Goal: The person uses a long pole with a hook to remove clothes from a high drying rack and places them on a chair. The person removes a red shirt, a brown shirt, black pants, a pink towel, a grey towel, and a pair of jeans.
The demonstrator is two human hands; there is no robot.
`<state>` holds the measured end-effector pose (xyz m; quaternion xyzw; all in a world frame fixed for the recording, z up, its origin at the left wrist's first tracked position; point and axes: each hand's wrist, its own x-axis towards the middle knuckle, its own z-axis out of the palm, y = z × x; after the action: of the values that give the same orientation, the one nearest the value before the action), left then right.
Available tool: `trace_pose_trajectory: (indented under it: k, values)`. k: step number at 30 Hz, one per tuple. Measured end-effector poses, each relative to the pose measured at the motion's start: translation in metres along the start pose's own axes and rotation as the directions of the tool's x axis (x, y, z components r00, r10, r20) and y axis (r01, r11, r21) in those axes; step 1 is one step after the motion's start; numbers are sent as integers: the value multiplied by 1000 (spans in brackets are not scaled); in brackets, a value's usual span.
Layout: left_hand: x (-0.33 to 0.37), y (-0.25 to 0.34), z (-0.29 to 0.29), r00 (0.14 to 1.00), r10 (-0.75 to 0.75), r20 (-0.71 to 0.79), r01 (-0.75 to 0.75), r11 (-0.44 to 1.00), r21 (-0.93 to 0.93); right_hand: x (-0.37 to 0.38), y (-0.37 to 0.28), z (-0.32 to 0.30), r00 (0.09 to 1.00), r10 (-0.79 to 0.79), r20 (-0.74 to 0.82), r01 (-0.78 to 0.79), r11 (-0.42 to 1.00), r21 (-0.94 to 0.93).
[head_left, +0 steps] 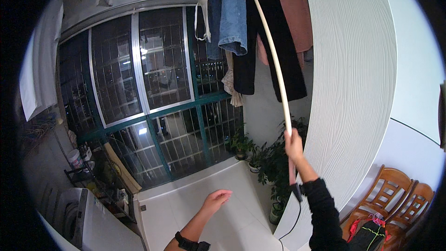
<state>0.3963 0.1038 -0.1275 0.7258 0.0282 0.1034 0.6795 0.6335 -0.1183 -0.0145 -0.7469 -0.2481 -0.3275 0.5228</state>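
- Right hand (293,146) wrapped round pole (270,42) near its lower end, likely for reach.
- Pole slants up before hung trousers (245,67).
- Left hand (217,201) empty, fingers loose, perhaps for balance.

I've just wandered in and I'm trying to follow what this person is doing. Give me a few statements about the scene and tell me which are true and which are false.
1. The right hand grips a long pale pole. True.
2. The left hand also grips the pole. False: it is apart from the pole, with nothing visible in it.
3. A blue denim garment hangs near black trousers. True.
4. Bright daylight shows through the window. False: it is dark behind the glass.
5. Brown wooden chairs appear at the picture's lower right. True.
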Motion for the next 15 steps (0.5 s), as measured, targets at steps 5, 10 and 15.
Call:
trace_pose_trajectory:
  k: [5, 10, 15]
  values:
    - [3, 23, 19, 987, 45, 155, -51, 998, 31, -109, 15, -1, 999, 34, 3, -34, 999, 27]
    - [6, 50, 56, 944, 107, 313, -100, 994, -39, -186, -6, -26, 989, 142, 44, -145, 987, 73]
    - [6, 85, 110, 893, 322, 313, -293, 946, -137, -257, -37, -56, 979, 187, 78, -196, 972, 132]
